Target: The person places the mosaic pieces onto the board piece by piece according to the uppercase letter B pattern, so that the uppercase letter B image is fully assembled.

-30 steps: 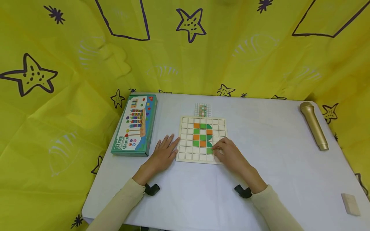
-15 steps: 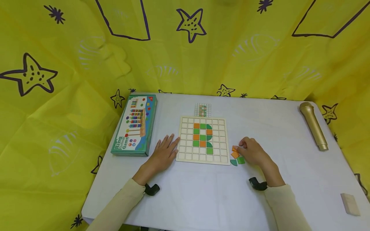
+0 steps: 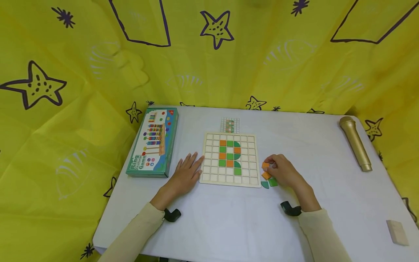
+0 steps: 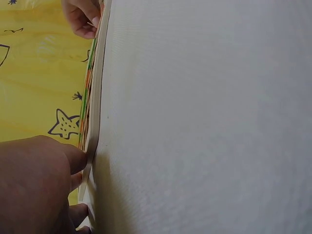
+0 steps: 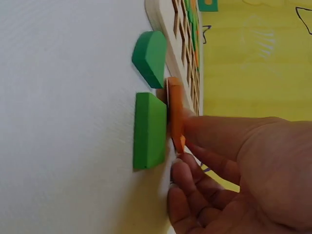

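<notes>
A wooden grid board (image 3: 214, 171) lies mid-table. On it, orange, green and dark green tiles form an R-like pattern. My left hand (image 3: 184, 176) rests flat with fingers spread, fingertips and thumb at the board's left edge. To the right of the board, my right hand (image 3: 284, 170) pinches an orange square tile (image 3: 265, 165) between thumb and fingers. Just below it lie a second orange tile (image 3: 266, 175), a green tile (image 3: 272, 182) and a dark green quarter-round tile (image 3: 264, 185). The right wrist view shows the green tile (image 5: 148, 131) beside my thumb.
A small pattern card (image 3: 230, 124) sits behind the board. A Ring Challenge Game box (image 3: 152, 142) stands at the left. At the far right are a gold microphone (image 3: 356, 143) and a pale wooden block (image 3: 397, 233). Yellow cloth (image 3: 196, 65) hangs behind the table.
My right hand has moved right from the board to the loose tiles, leaving a green tile in the lower grid. It now grips an orange tile. My left hand has stayed still.
</notes>
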Action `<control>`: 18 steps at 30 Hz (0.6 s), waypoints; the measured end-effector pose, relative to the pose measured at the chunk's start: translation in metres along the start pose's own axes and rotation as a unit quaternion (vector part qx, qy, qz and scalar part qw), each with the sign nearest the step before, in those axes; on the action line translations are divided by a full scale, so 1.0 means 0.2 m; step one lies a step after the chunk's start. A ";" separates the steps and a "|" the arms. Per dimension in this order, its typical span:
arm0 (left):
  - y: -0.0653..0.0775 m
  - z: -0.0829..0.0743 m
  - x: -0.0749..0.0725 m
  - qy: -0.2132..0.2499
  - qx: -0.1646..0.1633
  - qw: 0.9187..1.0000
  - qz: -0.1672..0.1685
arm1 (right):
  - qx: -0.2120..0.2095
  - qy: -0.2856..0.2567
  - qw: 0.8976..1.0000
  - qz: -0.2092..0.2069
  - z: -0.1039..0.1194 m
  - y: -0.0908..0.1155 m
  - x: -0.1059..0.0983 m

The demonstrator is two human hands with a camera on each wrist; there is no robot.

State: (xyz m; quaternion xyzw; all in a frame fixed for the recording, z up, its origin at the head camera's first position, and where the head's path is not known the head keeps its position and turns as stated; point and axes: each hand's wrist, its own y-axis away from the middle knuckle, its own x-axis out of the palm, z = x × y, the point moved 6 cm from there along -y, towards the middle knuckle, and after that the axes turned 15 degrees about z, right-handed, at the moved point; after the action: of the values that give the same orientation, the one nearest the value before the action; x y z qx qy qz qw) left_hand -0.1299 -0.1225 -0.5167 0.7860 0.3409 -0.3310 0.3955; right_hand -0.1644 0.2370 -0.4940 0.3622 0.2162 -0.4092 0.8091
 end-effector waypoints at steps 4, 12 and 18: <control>-0.01 0.01 0.00 0.000 0.000 1.000 0.001 | -0.009 0.004 1.000 -0.013 0.00 -0.01 0.01; 0.00 0.01 0.01 -0.004 -0.003 1.000 0.008 | -0.003 0.009 1.000 -0.019 0.02 -0.03 0.03; 0.00 0.01 0.00 -0.001 0.000 1.000 0.003 | 0.001 0.010 1.000 -0.028 0.04 -0.04 0.03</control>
State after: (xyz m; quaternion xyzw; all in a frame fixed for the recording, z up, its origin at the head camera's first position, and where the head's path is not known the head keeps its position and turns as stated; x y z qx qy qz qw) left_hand -0.1300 -0.1232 -0.5176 0.7870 0.3378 -0.3303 0.3968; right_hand -0.1662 0.2251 -0.4969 0.3610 0.2336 -0.4283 0.7948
